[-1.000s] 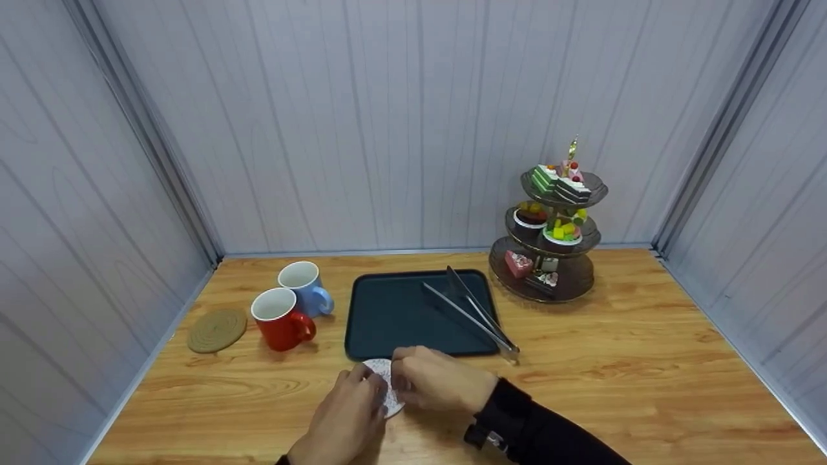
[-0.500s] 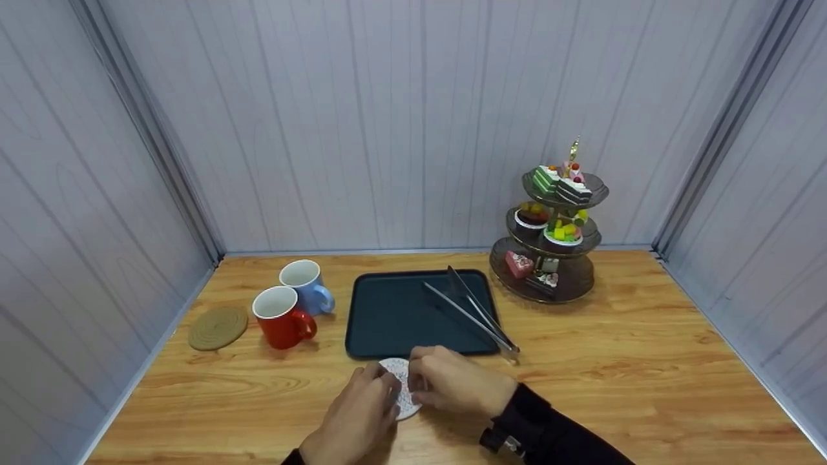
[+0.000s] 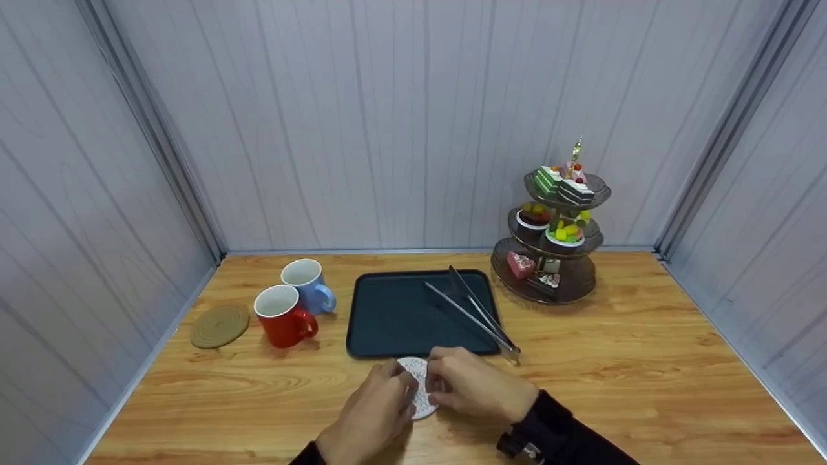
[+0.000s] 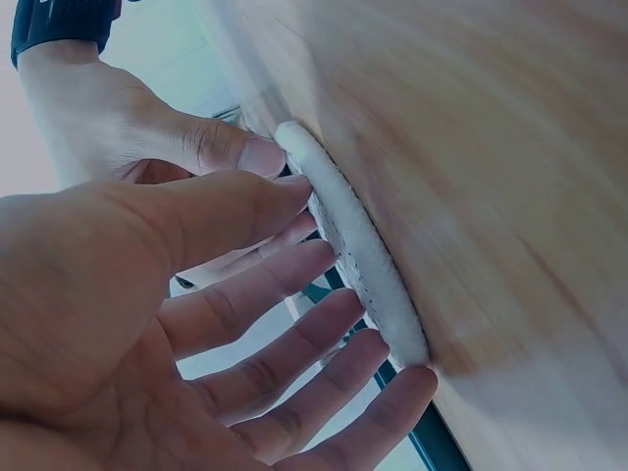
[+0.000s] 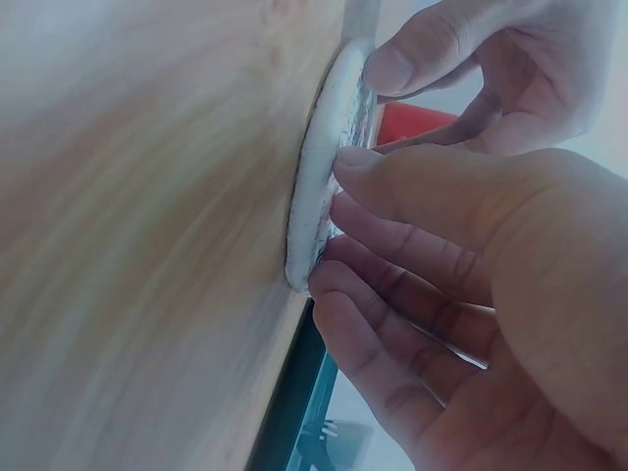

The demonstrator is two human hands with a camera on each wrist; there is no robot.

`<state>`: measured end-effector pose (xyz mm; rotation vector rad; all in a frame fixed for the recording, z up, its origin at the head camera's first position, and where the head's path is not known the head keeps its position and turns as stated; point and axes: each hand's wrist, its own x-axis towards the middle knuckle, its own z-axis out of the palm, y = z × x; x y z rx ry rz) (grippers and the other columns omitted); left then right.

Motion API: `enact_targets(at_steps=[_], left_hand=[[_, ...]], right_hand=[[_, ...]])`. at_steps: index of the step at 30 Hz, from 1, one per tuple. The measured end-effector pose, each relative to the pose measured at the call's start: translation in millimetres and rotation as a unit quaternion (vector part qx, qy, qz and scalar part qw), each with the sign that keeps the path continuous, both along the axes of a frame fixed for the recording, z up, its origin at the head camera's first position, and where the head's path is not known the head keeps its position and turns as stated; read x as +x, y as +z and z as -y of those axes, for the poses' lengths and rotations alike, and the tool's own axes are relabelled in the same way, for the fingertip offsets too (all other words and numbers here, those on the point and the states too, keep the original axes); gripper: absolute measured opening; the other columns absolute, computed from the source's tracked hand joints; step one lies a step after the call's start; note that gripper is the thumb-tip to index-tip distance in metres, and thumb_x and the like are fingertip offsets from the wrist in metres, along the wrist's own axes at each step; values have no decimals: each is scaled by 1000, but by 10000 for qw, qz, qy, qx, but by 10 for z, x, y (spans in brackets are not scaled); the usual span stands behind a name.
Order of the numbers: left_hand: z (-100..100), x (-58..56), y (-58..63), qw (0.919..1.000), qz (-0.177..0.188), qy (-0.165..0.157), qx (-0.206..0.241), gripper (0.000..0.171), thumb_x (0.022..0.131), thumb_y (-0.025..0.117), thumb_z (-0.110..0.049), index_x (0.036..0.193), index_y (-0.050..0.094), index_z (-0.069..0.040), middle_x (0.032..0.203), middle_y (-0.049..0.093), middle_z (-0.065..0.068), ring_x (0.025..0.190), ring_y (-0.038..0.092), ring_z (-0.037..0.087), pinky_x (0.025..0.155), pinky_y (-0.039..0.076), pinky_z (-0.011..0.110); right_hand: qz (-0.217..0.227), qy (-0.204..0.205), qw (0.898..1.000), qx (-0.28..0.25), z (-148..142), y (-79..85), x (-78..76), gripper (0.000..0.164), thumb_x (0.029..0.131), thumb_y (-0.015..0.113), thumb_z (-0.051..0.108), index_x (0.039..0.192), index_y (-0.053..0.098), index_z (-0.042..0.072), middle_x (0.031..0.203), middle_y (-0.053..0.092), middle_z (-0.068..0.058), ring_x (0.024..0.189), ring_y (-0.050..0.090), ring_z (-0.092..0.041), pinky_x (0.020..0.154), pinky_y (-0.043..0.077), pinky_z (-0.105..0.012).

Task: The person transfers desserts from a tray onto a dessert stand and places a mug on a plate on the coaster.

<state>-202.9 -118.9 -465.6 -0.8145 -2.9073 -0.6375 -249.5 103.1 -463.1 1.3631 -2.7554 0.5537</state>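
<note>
A round white coaster (image 3: pixel 421 389) with a fine dark pattern lies flat on the wooden table, just in front of the dark tray. From its left side my left hand (image 3: pixel 375 408) touches it with loosely bent, spread fingers. My right hand (image 3: pixel 486 389) touches the right side in the same way. In the left wrist view, thumb and fingertips meet the pale thick edge of the coaster (image 4: pixel 363 240) and its patterned face. The right wrist view has the right fingertips along the coaster (image 5: pixel 322 167), with the left thumb near its far end.
Steel tongs (image 3: pixel 475 316) lie across the dark tray (image 3: pixel 387 316). A red mug (image 3: pixel 278 323) and a blue mug (image 3: pixel 303 284) stand left, beside a tan woven coaster (image 3: pixel 219 327). A tiered stand (image 3: pixel 575 284) of cakes stands at the back right.
Both hands and the white coaster between them have moved to the right along the tray's front edge. Mugs, tongs and cake stand have stayed in place.
</note>
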Motion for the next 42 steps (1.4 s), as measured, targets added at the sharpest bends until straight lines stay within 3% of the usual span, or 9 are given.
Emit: enact_targets(at_steps=[14,22,29,42], left_hand=[[-264,-100,30,9994,294,-170,-108,8,90,81,-12,97,77,-15,103,62,1,95,58,17,75,53,28],[-414,-116,17,9996,115,-252,-111,9,89,82,-12,97,78,-14,100,61,0,90,56,14,70,49,26],[-572,-120,1,9989,-256,-385,-85,10,86,84,-12,93,78,-14,99,64,0,91,58,15,75,53,27],[-796,-111,-16,9973,-384,-633,35,14,86,84,-12,99,79,-13,104,66,1,95,61,16,76,55,24]], right_hand=[[114,-232,9993,-280,-279,-29,47,7,91,84,16,94,78,15,97,68,2,85,68,-8,75,52,-13],[180,-355,9986,-354,-450,-43,77,7,93,82,16,95,76,15,97,67,3,89,67,-7,78,53,-17],[125,-542,9975,-429,-618,-37,130,7,92,82,16,93,75,17,97,67,5,89,66,-9,81,55,-24],[886,-938,9914,-224,-917,43,197,6,95,80,18,94,75,20,99,63,6,87,60,-7,77,49,-21]])
